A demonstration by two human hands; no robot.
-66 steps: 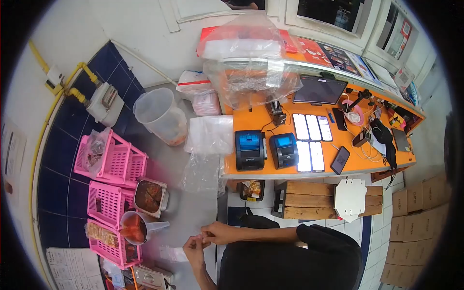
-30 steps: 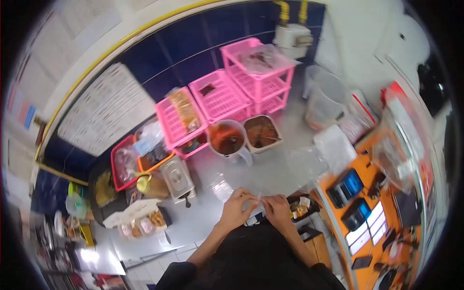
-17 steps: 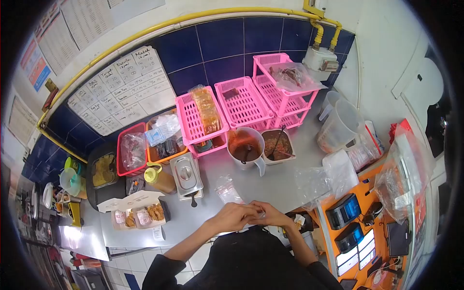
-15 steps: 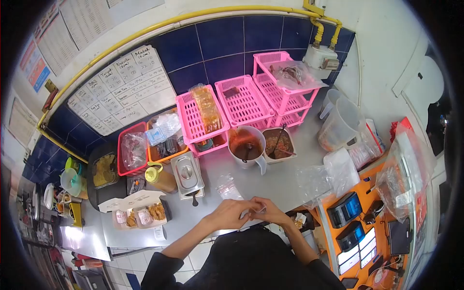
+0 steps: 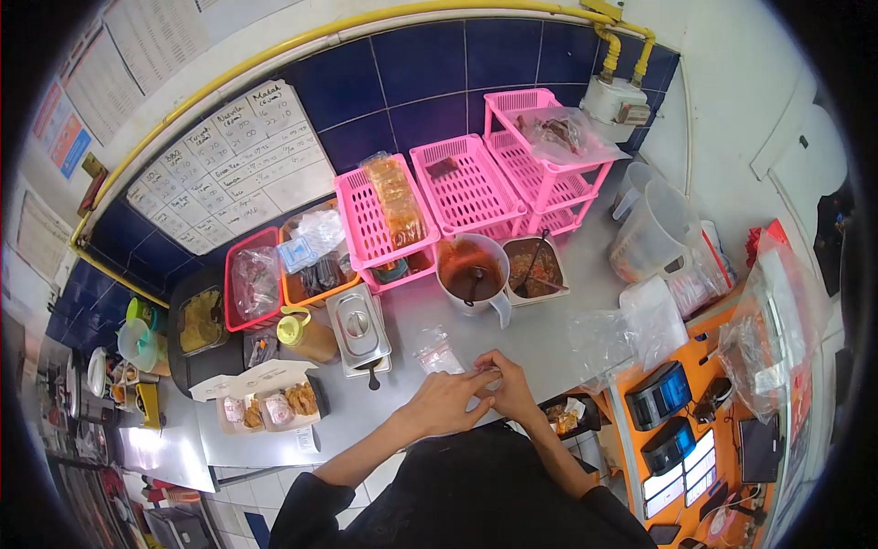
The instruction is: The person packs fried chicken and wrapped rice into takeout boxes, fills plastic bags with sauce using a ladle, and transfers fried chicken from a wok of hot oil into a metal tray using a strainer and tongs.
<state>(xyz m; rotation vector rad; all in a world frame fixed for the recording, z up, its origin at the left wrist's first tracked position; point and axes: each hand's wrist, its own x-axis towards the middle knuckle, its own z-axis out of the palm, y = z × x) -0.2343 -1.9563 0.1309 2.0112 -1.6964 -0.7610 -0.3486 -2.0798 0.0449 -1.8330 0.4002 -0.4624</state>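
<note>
My left hand (image 5: pixel 445 403) and my right hand (image 5: pixel 508 388) meet at the front edge of the steel counter. Their fingers are pinched together around a small clear plastic piece (image 5: pixel 491 382), probably a little bag, mostly hidden by the fingers. Just beyond my left hand lie small clear zip bags (image 5: pixel 440 355) on the counter. Behind them stands a jug of red sauce (image 5: pixel 473 274) with a dark utensil in it, beside a metal tray of chopped sauce (image 5: pixel 535 270).
Pink baskets (image 5: pixel 466 188) line the tiled wall. To the left are a lidded steel container (image 5: pixel 358 328), a yellow-capped bottle (image 5: pixel 306 336) and an open food box (image 5: pixel 267 409). Plastic bags (image 5: pixel 651 320), a measuring jug (image 5: pixel 647 236) and printers (image 5: pixel 658 395) stand right.
The view has swung from the orange desk to the steel counter. My hands stay together over the small plastic piece, with the fingers shifting around it.
</note>
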